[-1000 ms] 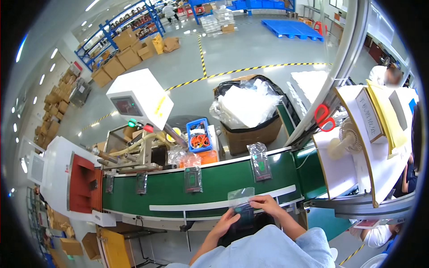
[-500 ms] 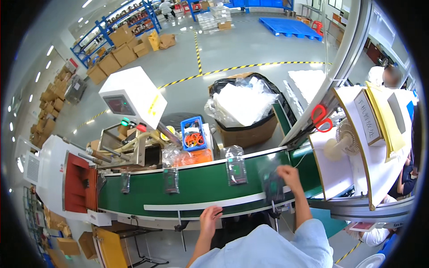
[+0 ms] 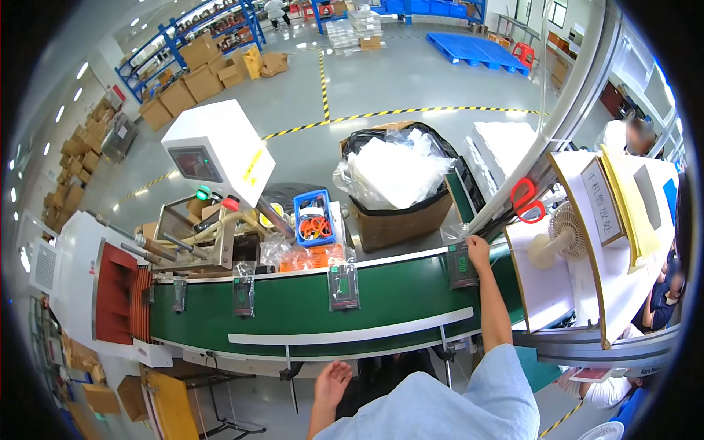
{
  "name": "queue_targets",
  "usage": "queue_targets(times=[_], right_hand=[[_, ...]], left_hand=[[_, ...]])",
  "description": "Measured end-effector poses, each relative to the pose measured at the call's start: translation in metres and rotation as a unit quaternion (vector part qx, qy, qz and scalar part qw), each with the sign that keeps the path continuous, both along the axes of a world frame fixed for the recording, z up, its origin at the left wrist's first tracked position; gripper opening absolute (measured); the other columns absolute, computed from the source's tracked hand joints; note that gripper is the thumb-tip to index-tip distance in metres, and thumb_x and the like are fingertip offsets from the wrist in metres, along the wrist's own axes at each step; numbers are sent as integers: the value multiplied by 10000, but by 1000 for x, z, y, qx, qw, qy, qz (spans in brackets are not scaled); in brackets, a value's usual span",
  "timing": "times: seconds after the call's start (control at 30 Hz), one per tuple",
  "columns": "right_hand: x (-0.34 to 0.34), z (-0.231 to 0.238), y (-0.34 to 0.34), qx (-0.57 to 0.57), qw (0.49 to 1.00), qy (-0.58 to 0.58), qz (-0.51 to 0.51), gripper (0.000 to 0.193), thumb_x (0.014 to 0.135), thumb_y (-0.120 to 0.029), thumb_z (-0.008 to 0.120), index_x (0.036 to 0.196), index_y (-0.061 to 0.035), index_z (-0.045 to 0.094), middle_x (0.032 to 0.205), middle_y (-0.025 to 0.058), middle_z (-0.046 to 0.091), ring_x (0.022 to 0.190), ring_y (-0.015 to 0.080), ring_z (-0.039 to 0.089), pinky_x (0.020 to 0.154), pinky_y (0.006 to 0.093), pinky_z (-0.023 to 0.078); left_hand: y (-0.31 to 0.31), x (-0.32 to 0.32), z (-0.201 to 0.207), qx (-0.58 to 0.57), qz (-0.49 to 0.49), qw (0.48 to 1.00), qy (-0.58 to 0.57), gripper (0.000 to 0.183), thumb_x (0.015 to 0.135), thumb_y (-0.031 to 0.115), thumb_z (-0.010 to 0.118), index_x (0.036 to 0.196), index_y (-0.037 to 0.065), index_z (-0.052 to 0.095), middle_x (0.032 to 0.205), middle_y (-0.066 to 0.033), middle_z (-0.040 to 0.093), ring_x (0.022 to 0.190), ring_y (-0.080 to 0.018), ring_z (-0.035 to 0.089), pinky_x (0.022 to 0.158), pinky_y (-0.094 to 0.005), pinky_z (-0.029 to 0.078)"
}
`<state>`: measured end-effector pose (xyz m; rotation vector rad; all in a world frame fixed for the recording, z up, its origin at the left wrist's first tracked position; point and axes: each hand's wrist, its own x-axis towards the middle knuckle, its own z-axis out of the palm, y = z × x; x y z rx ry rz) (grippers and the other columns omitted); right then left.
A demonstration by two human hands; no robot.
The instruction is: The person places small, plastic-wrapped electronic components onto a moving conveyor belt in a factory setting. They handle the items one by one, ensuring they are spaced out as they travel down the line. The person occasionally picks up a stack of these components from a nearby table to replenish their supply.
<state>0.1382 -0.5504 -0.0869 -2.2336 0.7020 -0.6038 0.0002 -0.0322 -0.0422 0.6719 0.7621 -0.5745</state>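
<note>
Since half a second ago, the right hand (image 3: 478, 253) and its clear bag (image 3: 462, 268) have moved from the belt's near edge across to its far edge, and the left hand (image 3: 333, 383) has dropped back toward the body. The three bags farther along, a nearer bag (image 3: 343, 286), a middle bag (image 3: 243, 293) and a small-looking bag (image 3: 179, 295), have slid toward the belt's left end.

The green belt (image 3: 411, 301) has a white bar (image 3: 352, 335) along its near edge and a white machine (image 3: 62, 264) with a red opening (image 3: 114, 293) at its left end. Past the far edge stand a blue bin (image 3: 297, 220) and a carton (image 3: 400, 231) heaped with plastic wrap (image 3: 396, 169). Striped tape (image 3: 403, 114) crosses the grey floor (image 3: 293, 95), with a blue pallet (image 3: 477, 53) beyond.

The clear bag, with a dark, green-marked piece inside, lies by the belt's far edge, toward the right end. The right hand's bent fingers are at its upper right corner; whether they pinch it or only touch it, I cannot tell. The left hand is empty, fingers loosely curled and partly spread, off the near edge and well apart from the bag.
</note>
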Motion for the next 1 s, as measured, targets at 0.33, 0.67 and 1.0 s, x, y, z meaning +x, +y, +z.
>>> queue_targets(times=[0.33, 0.67, 1.0], right_hand=[[35, -41, 106, -26, 986, 118, -116, 332, 838, -310, 466, 768, -34, 637, 823, 218, 568, 772, 392, 548, 671, 474, 422], [39, -90, 105, 0, 997, 68, 24, 352, 833, -281, 553, 1054, -9, 596, 912, 153, 618, 792, 253, 583, 744, 345, 451], [-74, 41, 185, 203, 966, -16, 156, 323, 673, -11, 595, 993, -49, 575, 768, 26, 525, 644, 109, 494, 617, 243, 439]], left_hand=[[38, -26, -30, -119, 75, 989, 49, 154, 840, 155, 516, 891, 45, 611, 922, -117, 631, 953, -264, 577, 872, -406, 450], [37, -37, -25, -158, 7, 987, -5, 217, 881, 189, 489, 1017, 45, 578, 955, -97, 619, 951, -235, 583, 875, -381, 456], [-27, -1, 25, -57, -303, 938, -159, 266, 821, 95, 589, 1078, 44, 540, 929, -53, 590, 880, -164, 584, 808, -296, 479]])
